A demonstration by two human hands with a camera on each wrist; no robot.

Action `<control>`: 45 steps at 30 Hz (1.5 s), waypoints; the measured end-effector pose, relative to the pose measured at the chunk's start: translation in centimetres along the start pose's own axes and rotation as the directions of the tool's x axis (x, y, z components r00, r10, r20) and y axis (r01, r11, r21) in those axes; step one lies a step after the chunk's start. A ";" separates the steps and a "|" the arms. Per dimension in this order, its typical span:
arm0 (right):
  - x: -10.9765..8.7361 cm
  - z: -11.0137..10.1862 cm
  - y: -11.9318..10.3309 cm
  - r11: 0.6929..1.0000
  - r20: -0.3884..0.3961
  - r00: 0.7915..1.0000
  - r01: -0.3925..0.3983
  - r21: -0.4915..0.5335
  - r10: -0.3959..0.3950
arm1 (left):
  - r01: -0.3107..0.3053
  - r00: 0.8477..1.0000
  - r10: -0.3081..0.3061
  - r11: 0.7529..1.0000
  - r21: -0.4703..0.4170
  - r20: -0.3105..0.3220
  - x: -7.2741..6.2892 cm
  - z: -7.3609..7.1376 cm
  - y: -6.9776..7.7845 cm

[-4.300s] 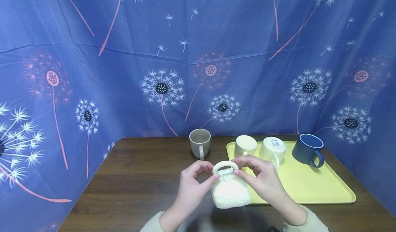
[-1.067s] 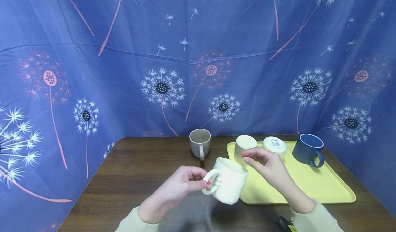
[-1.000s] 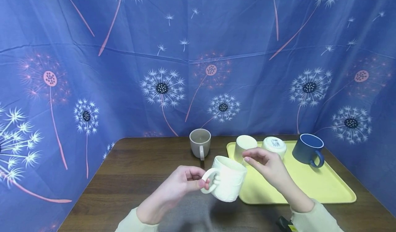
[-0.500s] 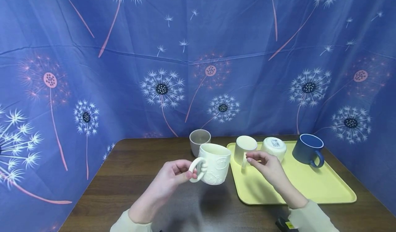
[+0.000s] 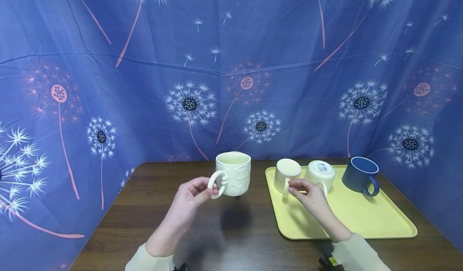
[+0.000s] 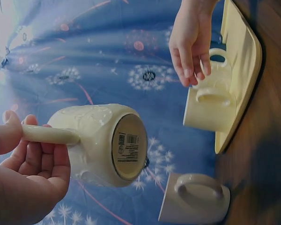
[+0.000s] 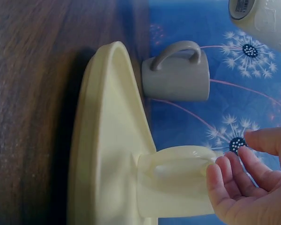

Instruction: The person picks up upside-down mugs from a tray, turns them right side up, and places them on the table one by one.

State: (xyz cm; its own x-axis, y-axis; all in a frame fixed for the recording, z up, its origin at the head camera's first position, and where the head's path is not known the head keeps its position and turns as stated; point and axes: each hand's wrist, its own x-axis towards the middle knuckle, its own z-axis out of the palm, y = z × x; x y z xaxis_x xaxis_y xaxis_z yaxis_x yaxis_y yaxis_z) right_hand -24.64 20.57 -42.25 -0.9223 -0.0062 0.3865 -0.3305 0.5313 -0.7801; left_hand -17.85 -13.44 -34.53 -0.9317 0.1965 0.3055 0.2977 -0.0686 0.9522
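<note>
My left hand grips the handle of a cream embossed mug, held upright in the air above the wooden table. A label on the underside of this mug shows in the left wrist view. My right hand has its fingertips close by the handle of a plain cream mug on the yellow tray. In the right wrist view the right hand's fingers are loosely bent, with the thumb apart and nothing between them. Hidden behind the held mug in the head view, a grey mug stands on the table.
The yellow tray lies on the right of the table. Beyond the plain mug it bears an upside-down cream mug and a dark blue mug. A blue dandelion-print cloth hangs behind the table.
Both hands were at the embossed mug's handle at first; the right hand has since left it. My left hand has turned the mug upright and carried it left and away, in front of the grey mug.
</note>
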 end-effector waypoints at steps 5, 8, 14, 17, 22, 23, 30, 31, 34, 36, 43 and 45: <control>0.1 0.2 0.5 0.997 -0.008 1.000 -0.013 -0.070 0.012 | -0.012 0.996 0.013 1.000 0.014 -0.091 0.4 -0.3 -0.4; 0.1 0.2 0.9 0.996 0.012 0.999 -0.038 -0.084 0.039 | -0.007 0.990 0.008 1.000 0.011 -0.143 0.7 -0.5 -0.9; 0.4 0.5 1.4 0.990 0.081 0.988 -0.125 -0.064 0.130 | -0.040 0.976 0.043 0.999 0.020 -0.213 1.6 -1.2 -2.3; 0.6 0.5 1.4 0.988 0.111 0.982 -0.143 -0.066 0.150 | -0.064 0.966 0.067 0.998 0.023 -0.251 1.9 -1.6 -3.0; 0.9 0.7 1.8 0.993 0.133 0.984 -0.114 -0.033 0.118 | -0.078 0.945 0.076 0.997 0.008 -0.319 2.5 -2.0 -4.0; 0.9 0.8 2.0 0.995 0.135 0.986 -0.099 -0.012 0.100 | -0.077 0.941 0.075 0.997 0.006 -0.330 2.7 -2.1 -4.2; 1.0 1.4 2.9 0.996 0.141 0.989 -0.057 0.068 0.047 | -0.088 0.912 0.075 0.996 -0.015 -0.404 3.9 -2.7 -5.7; 1.0 1.6 2.9 0.996 0.136 0.988 -0.076 0.055 0.068 | -0.091 0.908 0.077 0.996 -0.016 -0.413 4.1 -2.8 -6.0; 1.1 1.9 2.7 0.991 0.117 0.984 -0.134 -0.014 0.135 | -0.091 0.898 0.077 0.996 -0.011 -0.434 4.7 -3.2 -6.8; 1.2 2.0 2.6 0.987 0.104 0.982 -0.154 -0.038 0.157 | -0.096 0.893 0.085 0.995 -0.004 -0.441 5.0 -3.5 -7.3; 1.3 2.2 2.9 0.986 0.087 0.983 -0.158 -0.061 0.163 | -0.094 0.878 0.116 0.993 0.071 -0.463 6.1 -4.2 -9.1; 1.3 2.2 2.9 0.986 0.081 0.983 -0.158 -0.060 0.163 | -0.080 0.874 0.122 0.991 0.109 -0.469 6.4 -4.4 -9.6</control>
State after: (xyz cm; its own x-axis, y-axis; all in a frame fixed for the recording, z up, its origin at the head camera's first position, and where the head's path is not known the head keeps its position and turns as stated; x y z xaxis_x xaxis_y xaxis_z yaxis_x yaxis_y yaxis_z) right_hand -27.21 20.27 -45.08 -0.9769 0.0120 0.2134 -0.1678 0.5753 -0.8005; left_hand -27.63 -15.83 -41.75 -0.8761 -0.2957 0.3809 0.3922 0.0226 0.9196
